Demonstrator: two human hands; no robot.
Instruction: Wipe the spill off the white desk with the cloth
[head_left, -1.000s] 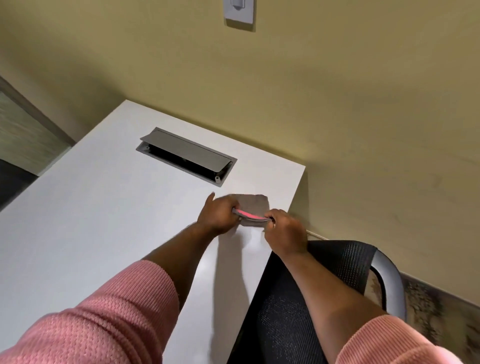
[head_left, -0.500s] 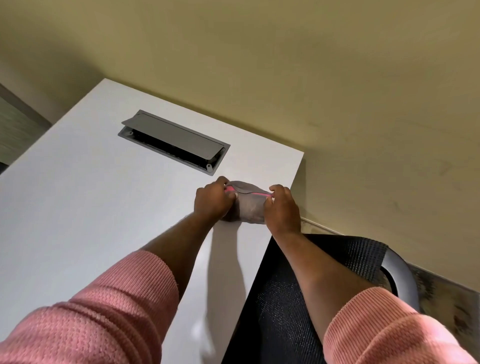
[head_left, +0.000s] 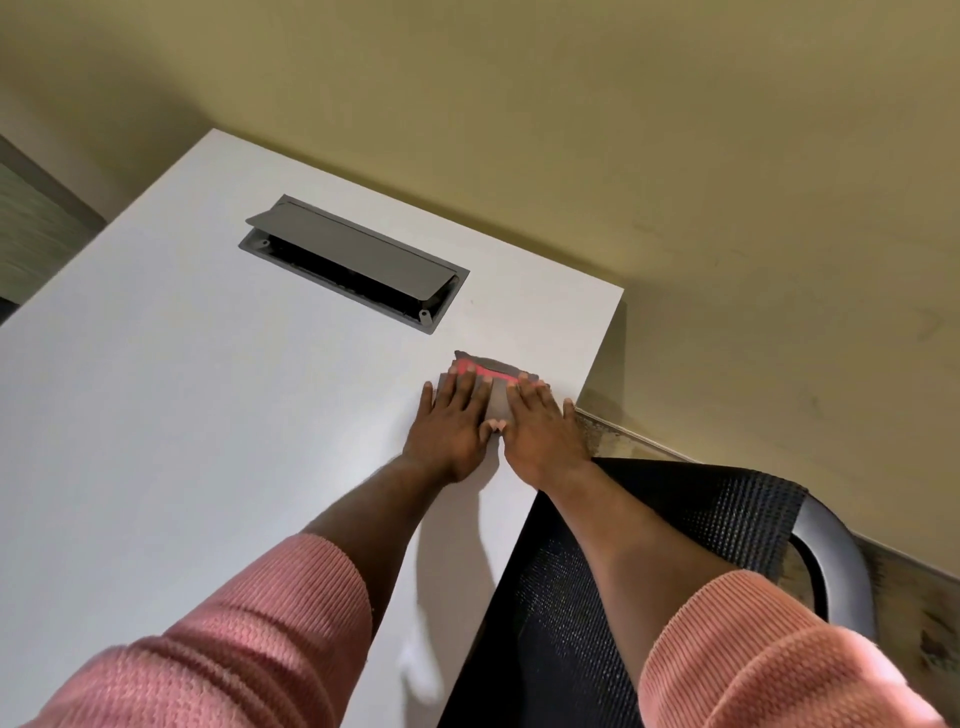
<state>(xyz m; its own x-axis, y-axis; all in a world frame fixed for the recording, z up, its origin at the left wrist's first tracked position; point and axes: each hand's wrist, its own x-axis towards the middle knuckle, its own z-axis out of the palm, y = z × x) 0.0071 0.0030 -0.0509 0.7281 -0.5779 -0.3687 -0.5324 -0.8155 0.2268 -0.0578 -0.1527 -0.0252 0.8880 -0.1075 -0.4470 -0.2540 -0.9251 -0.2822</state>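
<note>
A small grey cloth (head_left: 497, 399) with a pink edge lies folded on the white desk (head_left: 208, 405), near its far right corner. My left hand (head_left: 451, 423) lies flat on the cloth's left part, fingers stretched out. My right hand (head_left: 543, 428) lies flat on its right part, and the two thumbs meet at the cloth's near edge. Both palms press down on the cloth and neither grips it. Most of the cloth is hidden under my hands. No spill shows on the desk.
A grey cable hatch (head_left: 353, 260) with its lid raised is set into the desk beyond my hands. A black mesh chair (head_left: 727, 525) stands against the desk's right edge. The yellow wall (head_left: 675, 182) runs close behind the desk.
My hands held the cloth by its edges and folded it. Now both lie flat with fingers spread, pressing the folded cloth onto the desk.
</note>
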